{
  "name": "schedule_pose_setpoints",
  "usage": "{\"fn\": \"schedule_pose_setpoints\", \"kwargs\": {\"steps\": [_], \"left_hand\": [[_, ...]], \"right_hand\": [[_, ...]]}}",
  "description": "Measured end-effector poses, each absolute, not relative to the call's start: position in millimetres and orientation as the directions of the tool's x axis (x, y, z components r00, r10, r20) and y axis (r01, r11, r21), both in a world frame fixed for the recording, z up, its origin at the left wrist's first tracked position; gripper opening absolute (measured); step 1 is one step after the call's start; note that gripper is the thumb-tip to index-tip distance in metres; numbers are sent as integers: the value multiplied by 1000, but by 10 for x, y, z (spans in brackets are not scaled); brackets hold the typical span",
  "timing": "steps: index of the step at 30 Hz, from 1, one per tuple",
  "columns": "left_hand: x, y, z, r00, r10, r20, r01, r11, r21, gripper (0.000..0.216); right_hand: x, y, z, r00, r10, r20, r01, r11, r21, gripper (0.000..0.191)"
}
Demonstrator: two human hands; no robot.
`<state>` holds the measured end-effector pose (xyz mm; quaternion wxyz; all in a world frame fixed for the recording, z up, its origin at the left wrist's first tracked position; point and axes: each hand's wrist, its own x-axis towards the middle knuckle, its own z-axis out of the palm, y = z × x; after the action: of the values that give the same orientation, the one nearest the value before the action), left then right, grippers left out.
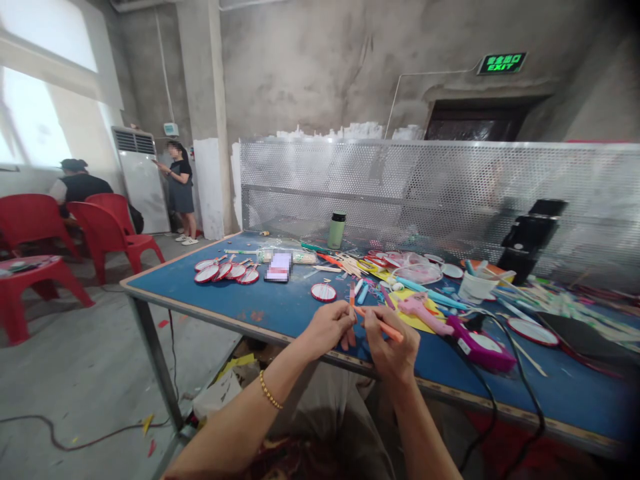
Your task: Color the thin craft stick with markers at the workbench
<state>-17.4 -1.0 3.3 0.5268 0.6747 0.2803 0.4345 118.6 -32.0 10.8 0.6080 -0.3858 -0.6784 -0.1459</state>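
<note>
My left hand (pixel 334 327) pinches a thin flat stick with an orange upper part (pixel 352 293), held upright near the table's front edge. In my right hand (pixel 391 343) is an orange pen-like tool (pixel 390 331); its tip reaches the stick, and its exact kind is unclear. Just beyond my hands lies a white disc with a red rim (pixel 323 292). A pink glue gun (pixel 420 312) rests right of my right hand, beside a purple box with a white top (pixel 483 347).
Several red-rimmed discs with handles (pixel 227 270) lie left of a phone (pixel 279 267). Sticks and craft scraps crowd the table's right side, with a white cup (pixel 477 288) and black cables (pixel 520 373). A green bottle (pixel 337 231) stands behind. Two people are at the far left.
</note>
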Motion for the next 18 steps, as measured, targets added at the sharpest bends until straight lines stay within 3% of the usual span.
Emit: {"fn": "schedule_pose_setpoints", "kwargs": {"steps": [8,18], "left_hand": [[-185,13,6,474,829,298,-91,-290,953,17],[-174,12,1,467,829,308,-97,-298,950,19]], "right_hand": [[1209,-305,78,83,301,950,731,629,-263,24],[1184,-318,99,12,312,950,708,668,-228,25]]}}
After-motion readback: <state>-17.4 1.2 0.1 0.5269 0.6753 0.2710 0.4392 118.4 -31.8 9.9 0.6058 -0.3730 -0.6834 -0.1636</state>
